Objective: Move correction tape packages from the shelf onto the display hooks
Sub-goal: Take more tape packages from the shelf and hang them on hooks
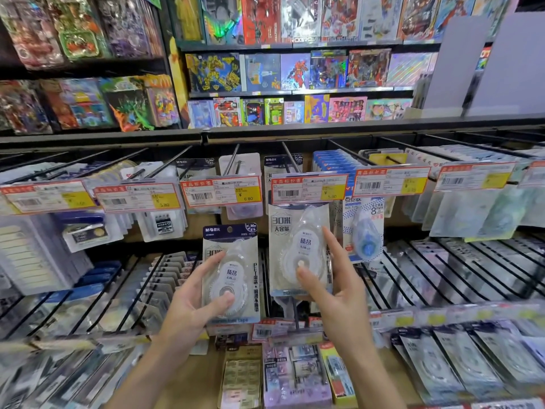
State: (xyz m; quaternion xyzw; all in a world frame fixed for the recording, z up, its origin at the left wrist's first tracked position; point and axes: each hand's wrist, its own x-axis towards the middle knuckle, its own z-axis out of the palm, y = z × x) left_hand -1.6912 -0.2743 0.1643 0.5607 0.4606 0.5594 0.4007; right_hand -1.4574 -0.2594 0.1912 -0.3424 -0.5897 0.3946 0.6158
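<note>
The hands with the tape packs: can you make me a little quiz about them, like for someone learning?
1. True or false: each hand holds one correction tape pack.
2. Which pack reaches up behind a price tag? A) the one in the left hand B) the one in the right hand
3. Fill in: the boxes on the far shelves show toy ____.

Key:
1. True. The left hand grips the left pack and the right hand grips the right pack.
2. B. Its top sits behind the price tag; whether it is on the hook is hidden.
3. Robots, on the toy boxes.
</note>
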